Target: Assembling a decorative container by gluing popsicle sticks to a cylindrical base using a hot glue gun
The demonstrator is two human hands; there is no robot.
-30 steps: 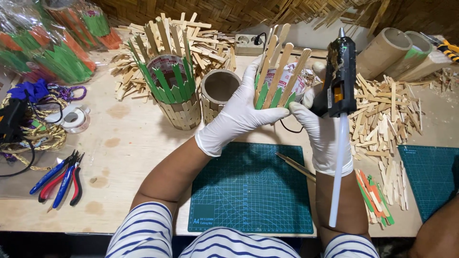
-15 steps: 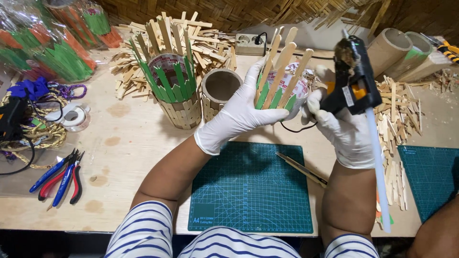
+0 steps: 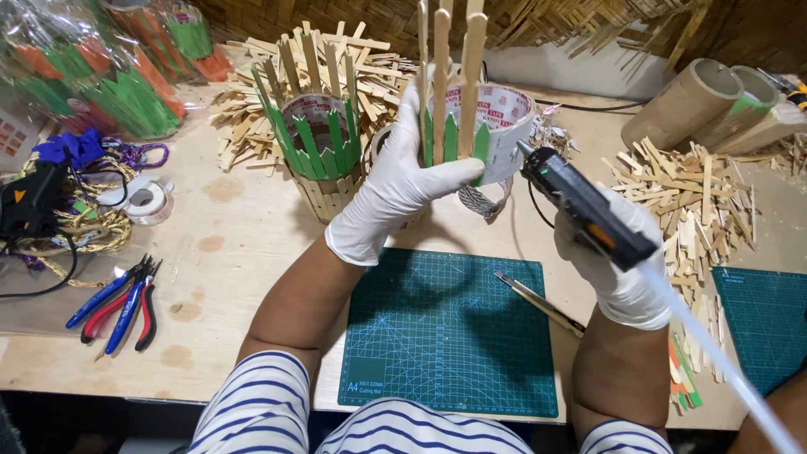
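Glue gun [image 3: 588, 214] lowered, nozzle now at tape roll [image 3: 504, 126]; left hand [image 3: 395, 189] fingers clasp roll, right hand [image 3: 618, 269] fingers wrap gun.

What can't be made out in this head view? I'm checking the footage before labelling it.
- Tips of the craft sticks on the tape roll: cut off by the top edge.
- Glue gun trigger: hidden inside the right hand.
- Left hand palm and its grip: faces away.
- Glue stick end: runs off the bottom right corner.
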